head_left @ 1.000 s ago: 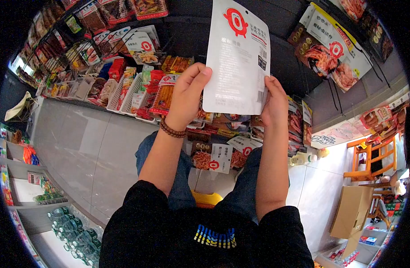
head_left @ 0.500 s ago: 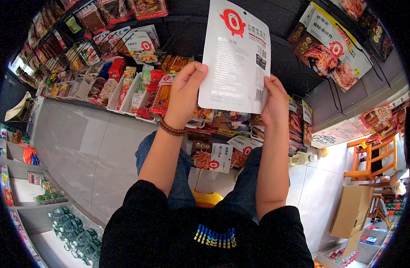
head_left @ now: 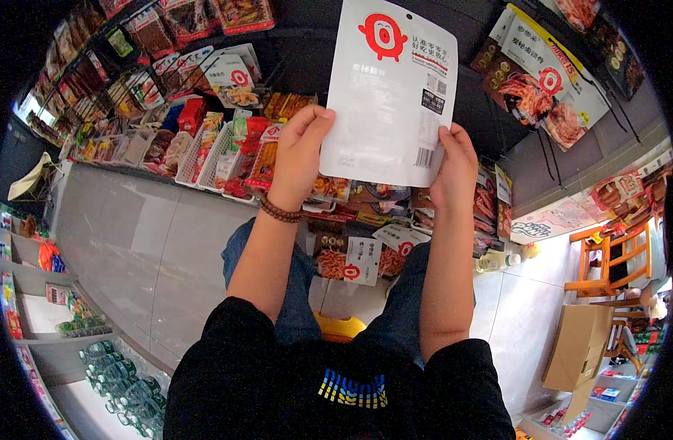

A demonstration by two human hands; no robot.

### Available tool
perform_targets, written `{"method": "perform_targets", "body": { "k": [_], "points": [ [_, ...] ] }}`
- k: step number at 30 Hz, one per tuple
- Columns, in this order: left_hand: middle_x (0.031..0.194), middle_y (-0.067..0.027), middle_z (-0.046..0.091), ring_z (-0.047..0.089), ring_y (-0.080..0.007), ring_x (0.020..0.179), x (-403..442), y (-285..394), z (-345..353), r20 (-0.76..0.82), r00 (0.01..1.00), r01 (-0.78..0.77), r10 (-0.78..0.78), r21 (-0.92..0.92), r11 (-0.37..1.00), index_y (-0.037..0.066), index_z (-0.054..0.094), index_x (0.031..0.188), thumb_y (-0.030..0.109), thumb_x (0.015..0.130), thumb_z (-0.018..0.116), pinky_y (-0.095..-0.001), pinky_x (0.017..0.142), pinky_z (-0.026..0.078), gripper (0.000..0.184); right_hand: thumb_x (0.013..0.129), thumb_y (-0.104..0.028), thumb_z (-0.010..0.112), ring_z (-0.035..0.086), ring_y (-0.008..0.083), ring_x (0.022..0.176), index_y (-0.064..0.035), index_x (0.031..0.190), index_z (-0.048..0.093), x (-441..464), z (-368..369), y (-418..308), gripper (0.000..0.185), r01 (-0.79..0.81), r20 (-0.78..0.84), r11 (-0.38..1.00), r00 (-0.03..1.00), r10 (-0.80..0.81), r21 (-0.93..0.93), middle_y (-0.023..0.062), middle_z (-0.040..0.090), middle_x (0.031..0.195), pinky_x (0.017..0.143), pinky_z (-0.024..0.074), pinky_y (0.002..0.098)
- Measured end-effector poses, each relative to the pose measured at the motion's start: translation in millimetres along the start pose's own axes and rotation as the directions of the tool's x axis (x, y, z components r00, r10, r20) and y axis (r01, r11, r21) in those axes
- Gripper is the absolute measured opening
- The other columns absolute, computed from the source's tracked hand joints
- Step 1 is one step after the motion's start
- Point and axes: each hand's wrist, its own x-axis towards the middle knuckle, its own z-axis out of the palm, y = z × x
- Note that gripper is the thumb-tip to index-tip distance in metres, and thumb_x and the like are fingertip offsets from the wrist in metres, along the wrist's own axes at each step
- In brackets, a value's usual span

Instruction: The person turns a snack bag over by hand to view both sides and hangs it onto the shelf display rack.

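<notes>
Both hands hold up a white snack pouch (head_left: 384,103), its back facing me. A red cartoon figure, printed text and a barcode show on it, with a small hang hole at the top. My left hand (head_left: 303,147) pinches the pouch's left edge, thumb on the near face; a brown bead bracelet circles that wrist. On the lower right edge, beside the barcode, my right hand (head_left: 456,161) is closed. Below, between my knees, lie more snack pouches (head_left: 347,259) with white and dark fronts.
White plastic baskets (head_left: 217,165) of packaged snacks line the low shelf ahead. Pouches (head_left: 545,81) hang on hooks at right. A bottle (head_left: 498,262), a cardboard box (head_left: 577,346) and a wooden chair (head_left: 615,257) stand at right. Bottled water (head_left: 123,381) fills a lower-left shelf.
The pouch has shifted slightly and tilted a little clockwise, its top moving right. Both hands keep their hold on its edges.
</notes>
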Motion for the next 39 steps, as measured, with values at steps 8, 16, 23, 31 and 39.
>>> {"method": "perform_targets", "body": {
  "k": [8, 16, 23, 31, 39],
  "points": [
    [0.068, 0.0024, 0.052, 0.045, -0.0025, 0.061, 2, -4, -2, -0.011, 0.999, -0.05, 0.051, 0.045, 0.998, 0.002, 0.052, 0.076, 0.017, 0.083, 0.048, -0.0173, 0.055, 0.036, 0.017, 0.079, -0.006, 0.05, 0.05, 0.0116, 0.072, -0.0038, 0.085, 0.051, -1, 0, -1, 0.006, 0.078, -0.027, 0.997, 0.997, -0.079, -0.013, 0.0042, 0.055, 0.08, 0.065, 0.0388, 0.0232],
    [0.067, 0.0026, 0.051, 0.045, -0.0028, 0.061, 2, -2, -2, -0.004, 0.999, -0.046, 0.046, 0.098, 0.994, 0.002, 0.052, 0.075, 0.017, 0.083, 0.048, -0.0174, 0.055, 0.036, 0.018, 0.08, -0.007, 0.05, 0.049, 0.0102, 0.072, -0.0039, 0.085, 0.051, -1, -2, 1, 0.007, 0.137, -0.01, 0.99, 0.99, -0.137, -0.009, 0.0032, 0.055, 0.079, 0.066, 0.0386, 0.0226],
    [0.069, 0.002, 0.05, 0.044, -0.0035, 0.065, 7, -15, -9, 0.004, 0.996, -0.09, 0.091, 0.202, 0.975, 0.001, 0.051, 0.076, 0.013, 0.082, 0.05, -0.0173, 0.058, 0.035, 0.014, 0.08, -0.008, 0.051, 0.049, 0.0098, 0.072, -0.0039, 0.086, 0.051, -1, -2, 3, 0.008, 0.196, -0.002, 0.981, 0.981, -0.196, 0.008, 0.0034, 0.056, 0.081, 0.067, 0.0385, 0.0219],
    [0.082, -0.0031, 0.052, 0.047, -0.009, 0.071, 13, -31, -10, 0.011, 0.982, -0.183, 0.188, 0.275, 0.944, 0.0, 0.047, 0.092, 0.008, 0.078, 0.053, -0.0212, 0.063, 0.04, 0.018, 0.081, -0.01, 0.05, 0.049, 0.0088, 0.072, -0.004, 0.09, 0.049, -3, -1, 3, 0.011, 0.253, 0.002, 0.966, 0.967, -0.254, -0.056, 0.0042, 0.056, 0.082, 0.066, 0.0389, 0.0215],
    [0.096, -0.0117, 0.051, 0.05, -0.0162, 0.085, 11, -35, -7, 0.101, 0.97, -0.241, 0.219, 0.496, 0.834, 0.001, 0.046, 0.105, 0.011, 0.075, 0.054, -0.0256, 0.069, 0.043, 0.032, 0.082, -0.012, 0.05, 0.049, 0.0082, 0.07, -0.0033, 0.092, 0.048, -1, -4, 4, 0.013, 0.33, -0.017, 0.933, 0.942, -0.336, -0.141, 0.0041, 0.056, 0.08, 0.063, 0.0387, 0.0207]
  ]
}}
